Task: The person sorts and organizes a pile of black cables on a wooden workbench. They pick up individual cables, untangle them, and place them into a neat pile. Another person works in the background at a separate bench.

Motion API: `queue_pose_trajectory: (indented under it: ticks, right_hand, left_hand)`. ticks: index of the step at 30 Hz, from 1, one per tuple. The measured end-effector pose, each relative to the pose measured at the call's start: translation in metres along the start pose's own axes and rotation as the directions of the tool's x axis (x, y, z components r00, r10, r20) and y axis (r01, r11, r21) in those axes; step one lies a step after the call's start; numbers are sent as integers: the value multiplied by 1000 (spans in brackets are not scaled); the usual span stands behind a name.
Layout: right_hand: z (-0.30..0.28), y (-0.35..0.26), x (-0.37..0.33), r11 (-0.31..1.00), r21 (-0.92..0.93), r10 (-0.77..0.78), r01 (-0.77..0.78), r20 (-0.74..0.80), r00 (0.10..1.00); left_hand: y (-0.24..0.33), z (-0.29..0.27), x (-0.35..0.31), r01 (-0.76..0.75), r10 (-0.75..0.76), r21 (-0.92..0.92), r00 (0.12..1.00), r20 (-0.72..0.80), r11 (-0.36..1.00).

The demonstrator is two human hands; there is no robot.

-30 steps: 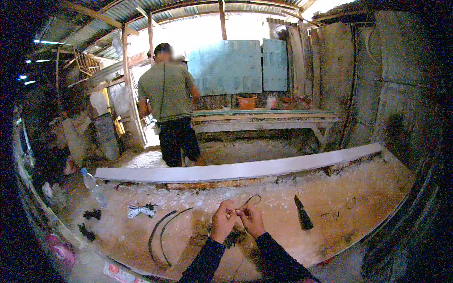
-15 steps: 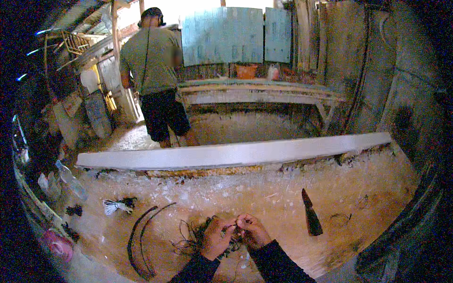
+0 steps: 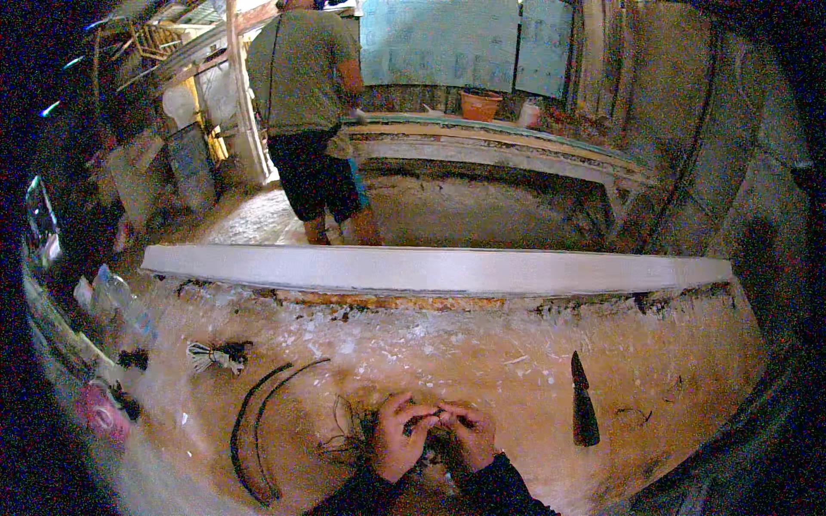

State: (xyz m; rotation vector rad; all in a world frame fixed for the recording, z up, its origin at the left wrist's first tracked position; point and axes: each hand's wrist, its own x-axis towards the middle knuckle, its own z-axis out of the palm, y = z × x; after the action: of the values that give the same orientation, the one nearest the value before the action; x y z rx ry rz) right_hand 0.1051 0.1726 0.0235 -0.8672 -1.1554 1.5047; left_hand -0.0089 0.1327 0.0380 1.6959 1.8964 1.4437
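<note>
The left hand [image 3: 398, 439] and right hand [image 3: 471, 434] were half-curled, fingertips nearly meeting; what they pinched was too small to tell. Beside the left hand, the dark cord [image 3: 346, 436] lay tangled on the table [image 3: 508, 383], loose strands pointing left and away. Farther right, the knife [image 3: 585, 408] pointed lengthwise toward the white beam [image 3: 430, 269].
</note>
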Motion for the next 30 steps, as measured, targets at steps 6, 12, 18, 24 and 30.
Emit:
queue_pose_trajectory:
  ticks: [6, 12, 18, 24, 30]
  right_hand:
    - [-1, -2, 3, 983, -129, -126, 133, 62, 990]
    - [-1, -11, -4, 973, -110, -199, 203, 45, 979]
    - [3, -3, -7, 982, 113, -153, 154, -20, 988]
    - [2, -1, -11, 953, -127, -285, 275, -72, 956]
    - [9, -10, -21, 939, 30, -340, 343, -67, 938]
  left_hand:
    - [-3, -1, -2, -8, -3, -273, 999, -41, 962]
    - [-2, 4, 0, -190, 187, -93, 982, -40, 977]
    - [7, -2, -6, -146, 128, -314, 989, -78, 938]
    - [19, -8, -11, -93, 94, -382, 995, -17, 920]
    - [18, -3, -7, -296, 264, -205, 950, -168, 933]
